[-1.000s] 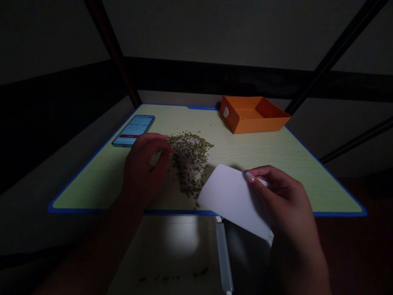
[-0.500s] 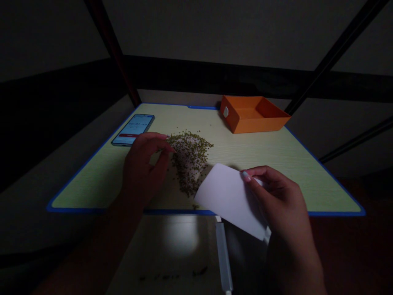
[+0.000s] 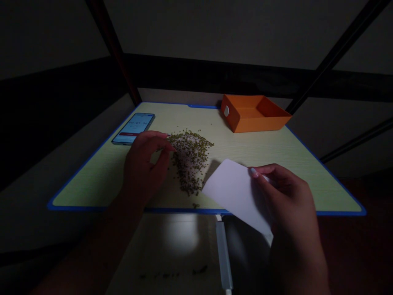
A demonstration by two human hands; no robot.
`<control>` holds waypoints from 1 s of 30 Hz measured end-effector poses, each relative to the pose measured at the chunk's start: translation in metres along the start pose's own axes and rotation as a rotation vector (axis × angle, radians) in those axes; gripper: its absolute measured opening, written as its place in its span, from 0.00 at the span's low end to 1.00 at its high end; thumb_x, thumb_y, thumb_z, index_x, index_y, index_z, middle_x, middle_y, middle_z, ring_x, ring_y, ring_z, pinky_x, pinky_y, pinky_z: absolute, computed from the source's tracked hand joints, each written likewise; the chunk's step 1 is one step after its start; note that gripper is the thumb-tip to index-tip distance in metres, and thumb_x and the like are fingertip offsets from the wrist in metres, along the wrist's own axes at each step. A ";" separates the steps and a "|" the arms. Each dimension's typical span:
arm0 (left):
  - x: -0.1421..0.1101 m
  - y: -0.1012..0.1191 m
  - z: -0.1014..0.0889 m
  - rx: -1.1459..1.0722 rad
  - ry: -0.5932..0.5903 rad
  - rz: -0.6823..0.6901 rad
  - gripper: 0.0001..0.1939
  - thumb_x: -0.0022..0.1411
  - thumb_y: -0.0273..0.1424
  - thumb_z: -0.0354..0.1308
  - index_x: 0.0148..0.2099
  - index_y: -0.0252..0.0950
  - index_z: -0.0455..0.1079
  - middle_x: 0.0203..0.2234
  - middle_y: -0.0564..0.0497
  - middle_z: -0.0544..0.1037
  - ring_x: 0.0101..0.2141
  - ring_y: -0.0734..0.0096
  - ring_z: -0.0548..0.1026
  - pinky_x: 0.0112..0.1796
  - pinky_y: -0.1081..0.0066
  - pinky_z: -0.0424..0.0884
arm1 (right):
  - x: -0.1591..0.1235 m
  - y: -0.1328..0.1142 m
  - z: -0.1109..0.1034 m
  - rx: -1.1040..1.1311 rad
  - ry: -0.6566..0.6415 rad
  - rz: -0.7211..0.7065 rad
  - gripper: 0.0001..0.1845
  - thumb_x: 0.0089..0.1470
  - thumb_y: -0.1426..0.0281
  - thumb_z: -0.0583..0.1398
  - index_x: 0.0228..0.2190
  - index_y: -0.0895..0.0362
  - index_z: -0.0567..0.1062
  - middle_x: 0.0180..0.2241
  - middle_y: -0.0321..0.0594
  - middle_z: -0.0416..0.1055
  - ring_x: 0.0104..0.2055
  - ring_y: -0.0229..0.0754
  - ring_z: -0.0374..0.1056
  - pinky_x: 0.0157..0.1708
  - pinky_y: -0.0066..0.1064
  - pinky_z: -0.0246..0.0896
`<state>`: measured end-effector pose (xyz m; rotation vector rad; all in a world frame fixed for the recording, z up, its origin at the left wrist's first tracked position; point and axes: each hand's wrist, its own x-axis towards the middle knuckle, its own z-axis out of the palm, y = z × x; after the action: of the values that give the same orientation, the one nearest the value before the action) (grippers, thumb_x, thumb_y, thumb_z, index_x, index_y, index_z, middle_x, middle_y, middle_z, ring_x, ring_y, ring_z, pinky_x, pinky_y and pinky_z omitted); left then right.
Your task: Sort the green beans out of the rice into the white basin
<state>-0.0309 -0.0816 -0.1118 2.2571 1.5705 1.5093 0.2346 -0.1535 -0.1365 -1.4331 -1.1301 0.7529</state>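
A loose heap of small green bean-like grains (image 3: 192,157) lies on the table, with a paler grainy material showing among them. At the left edge of the heap is my left hand (image 3: 145,159). Its thumb and a finger come together at the tips, the index finger reaching forward above them; whether something sits in the pinch cannot be made out. To the right of the heap, my right hand (image 3: 285,196) grips a white sheet of paper or card (image 3: 236,188) between thumb and fingers. The sheet is tilted, one rounded corner toward the heap, and its right end is hidden by the hand.
An orange open tray (image 3: 258,125) stands at the back right of the blue-edged table (image 3: 258,153). At the left lies a phone (image 3: 132,127) with a timer on its screen. A few stray grains (image 3: 195,205) are by the front edge.
My right hand and the white sheet have shifted a little to the right, away from the heap. My left hand is almost still. The phone's timer has advanced.
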 end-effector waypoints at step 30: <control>0.001 0.001 0.000 0.002 0.002 0.030 0.06 0.62 0.27 0.55 0.33 0.44 0.70 0.42 0.52 0.76 0.47 0.68 0.74 0.53 0.60 0.69 | 0.006 -0.004 0.004 -0.054 0.113 -0.066 0.07 0.53 0.64 0.66 0.30 0.54 0.77 0.31 0.38 0.77 0.31 0.40 0.70 0.29 0.30 0.61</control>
<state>-0.0295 -0.0814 -0.1108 2.2907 1.5469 1.5181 0.2319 -0.1471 -0.1326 -1.4579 -1.1120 0.5913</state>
